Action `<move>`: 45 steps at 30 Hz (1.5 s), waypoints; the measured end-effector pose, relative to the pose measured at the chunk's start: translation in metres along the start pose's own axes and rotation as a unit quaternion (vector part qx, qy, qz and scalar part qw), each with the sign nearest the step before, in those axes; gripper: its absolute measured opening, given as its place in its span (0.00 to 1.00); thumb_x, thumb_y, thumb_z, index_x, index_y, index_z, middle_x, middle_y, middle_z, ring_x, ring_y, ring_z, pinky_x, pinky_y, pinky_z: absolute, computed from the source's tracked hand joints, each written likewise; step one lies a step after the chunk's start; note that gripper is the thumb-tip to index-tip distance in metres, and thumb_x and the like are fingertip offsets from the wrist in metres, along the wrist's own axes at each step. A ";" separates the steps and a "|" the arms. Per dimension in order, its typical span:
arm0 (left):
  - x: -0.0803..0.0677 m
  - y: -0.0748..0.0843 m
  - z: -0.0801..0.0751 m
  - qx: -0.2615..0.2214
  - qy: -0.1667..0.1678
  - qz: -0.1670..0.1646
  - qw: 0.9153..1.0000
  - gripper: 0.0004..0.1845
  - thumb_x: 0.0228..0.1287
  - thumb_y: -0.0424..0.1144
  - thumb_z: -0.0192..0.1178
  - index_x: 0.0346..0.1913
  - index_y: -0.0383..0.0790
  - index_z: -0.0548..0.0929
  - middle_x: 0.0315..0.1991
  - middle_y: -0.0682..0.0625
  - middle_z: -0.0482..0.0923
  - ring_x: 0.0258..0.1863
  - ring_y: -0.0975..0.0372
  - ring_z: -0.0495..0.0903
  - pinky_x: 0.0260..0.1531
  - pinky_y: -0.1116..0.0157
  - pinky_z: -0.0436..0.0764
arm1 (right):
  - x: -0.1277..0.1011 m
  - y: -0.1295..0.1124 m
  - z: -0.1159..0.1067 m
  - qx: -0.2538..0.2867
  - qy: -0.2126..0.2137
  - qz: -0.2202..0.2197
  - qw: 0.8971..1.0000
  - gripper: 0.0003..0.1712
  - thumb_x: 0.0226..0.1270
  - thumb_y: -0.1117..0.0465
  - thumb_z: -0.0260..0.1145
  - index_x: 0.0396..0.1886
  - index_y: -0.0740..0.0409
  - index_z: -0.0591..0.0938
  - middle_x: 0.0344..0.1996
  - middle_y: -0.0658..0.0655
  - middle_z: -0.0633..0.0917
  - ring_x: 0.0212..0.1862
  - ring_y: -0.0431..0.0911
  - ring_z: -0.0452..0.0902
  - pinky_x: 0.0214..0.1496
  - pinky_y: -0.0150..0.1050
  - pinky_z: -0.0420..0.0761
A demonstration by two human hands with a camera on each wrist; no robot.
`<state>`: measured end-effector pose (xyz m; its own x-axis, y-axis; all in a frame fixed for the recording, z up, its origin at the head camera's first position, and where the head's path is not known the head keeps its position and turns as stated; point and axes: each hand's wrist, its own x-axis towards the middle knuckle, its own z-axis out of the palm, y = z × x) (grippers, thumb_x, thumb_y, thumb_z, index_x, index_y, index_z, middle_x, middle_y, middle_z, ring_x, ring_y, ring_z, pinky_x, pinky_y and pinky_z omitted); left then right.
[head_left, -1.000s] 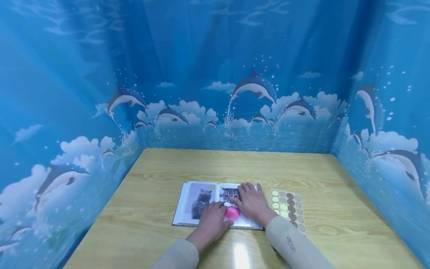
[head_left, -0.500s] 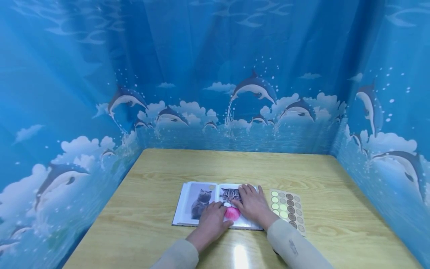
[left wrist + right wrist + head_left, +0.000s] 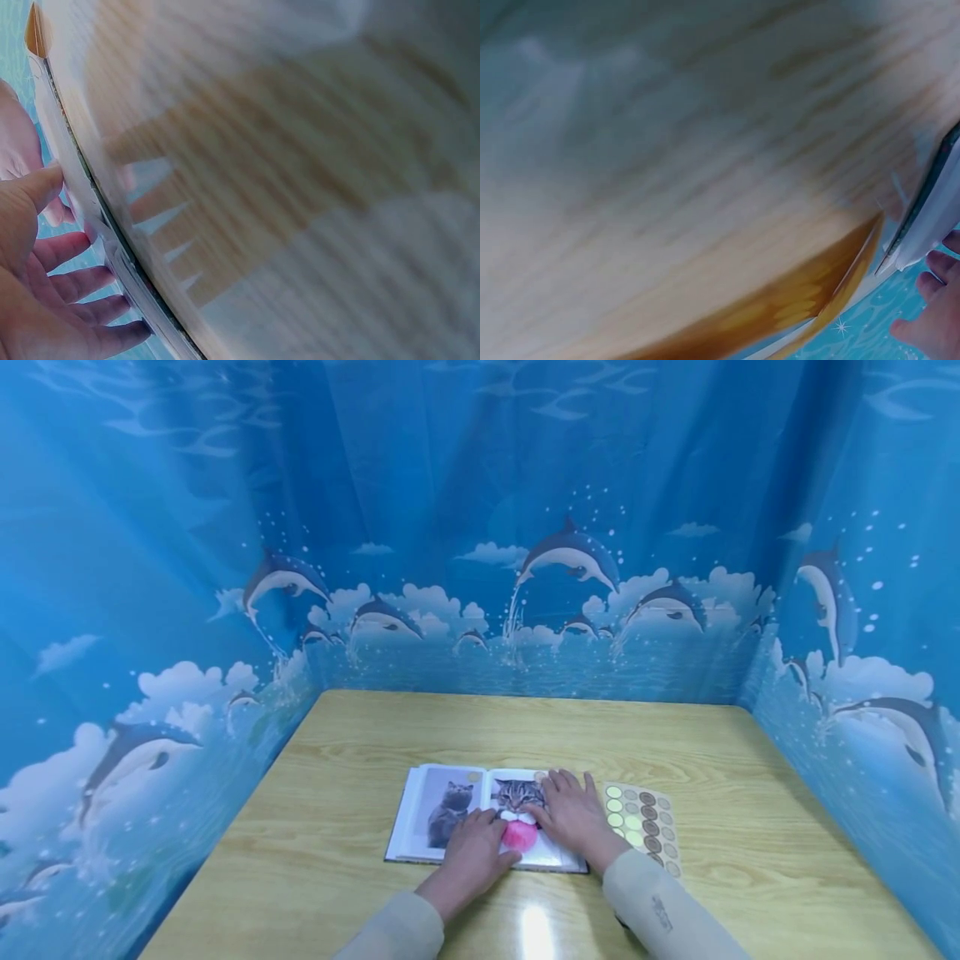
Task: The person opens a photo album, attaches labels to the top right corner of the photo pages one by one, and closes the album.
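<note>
Hands flat on an open book: that is what we find. Our left hand lies with straight fingers on the book, near the gutter and over the lower part of the left page; its grip is spread and pinches nothing. Our right hand rests on the right page, fingers straight and slightly fanned, pressing down; nothing is held in it either.

The book lies open on the wooden surface, toward its near edge. Each page carries a cat photograph. The left page has a small round tan sticker at its top right corner. On the right page a large pink disc sits below the cat's face, between our two hands.

Just right of the book, near our right wrist, lies a sticker sheet with rows of round dots, some yellow-green, some brown.

Our judgement: at least one sticker is already placed, and the sheet looks far from used up, so the work seems partway. Neither hand reaches for the sheet.

Wrist views are blurred: only wood grain, page edges and fingertips can be made out.
</note>
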<state>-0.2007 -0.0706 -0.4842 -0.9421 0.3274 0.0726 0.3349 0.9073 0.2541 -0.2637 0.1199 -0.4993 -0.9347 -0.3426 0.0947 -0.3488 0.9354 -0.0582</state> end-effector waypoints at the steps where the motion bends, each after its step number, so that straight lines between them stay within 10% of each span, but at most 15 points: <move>1: 0.000 0.000 0.000 -0.001 0.001 0.001 1.000 0.31 0.60 0.56 0.67 0.59 0.37 0.80 0.62 0.39 0.75 0.63 0.44 0.72 0.65 0.45 0.69 | 0.000 0.000 0.000 0.001 0.000 0.000 1.000 0.43 0.74 0.32 0.46 0.71 0.61 0.69 0.71 0.64 0.67 0.73 0.61 0.57 0.74 0.66 0.48; 45: 0.001 0.001 0.000 -0.012 -0.005 -0.005 1.000 0.32 0.60 0.55 0.68 0.61 0.39 0.78 0.61 0.40 0.75 0.62 0.45 0.72 0.64 0.45 0.69 | 0.002 0.000 0.000 0.010 -0.001 0.010 1.000 0.37 0.77 0.37 0.46 0.73 0.55 0.68 0.71 0.64 0.67 0.73 0.60 0.58 0.74 0.65 0.48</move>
<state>-0.2017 -0.0692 -0.4834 -0.9453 0.3206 0.0597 0.3243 0.9043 0.2777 -0.2651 0.1189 -0.4996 -0.9413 -0.3247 0.0922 -0.3320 0.9399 -0.0799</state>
